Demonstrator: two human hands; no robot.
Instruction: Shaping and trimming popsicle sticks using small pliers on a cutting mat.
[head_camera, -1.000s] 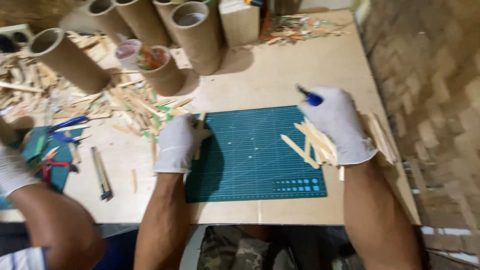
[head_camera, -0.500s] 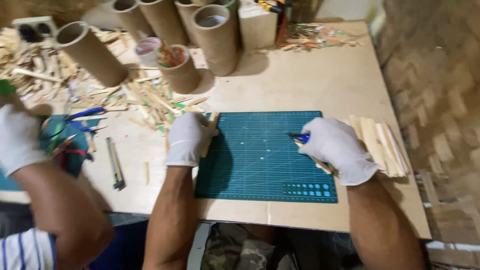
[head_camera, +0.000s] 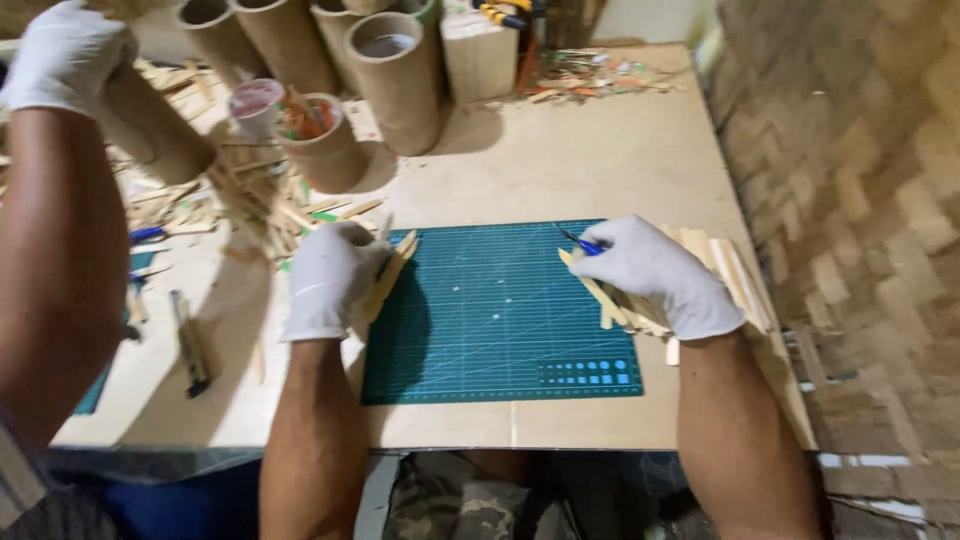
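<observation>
Pale fibreboard tabletop (head_camera: 560, 170) is covered in front by a dark green gridded cutting mat (head_camera: 500, 310), with brown cardboard tubes (head_camera: 400, 70) behind. Flat pale wooden sticks (head_camera: 392, 272) are pinched at the mat's left edge by the closed, white-gloved left hand (head_camera: 330, 280). A small blue-handled blade (head_camera: 582, 243) and more sticks are gripped by the closed right hand (head_camera: 655, 275); for a clean cut, sticks are best laid flat along the grid, fingers kept clear.

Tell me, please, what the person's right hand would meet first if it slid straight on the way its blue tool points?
Probably only the green cutting mat: the right hand points left and slightly away across it, and that stretch looks free, though height is unclear.
</observation>
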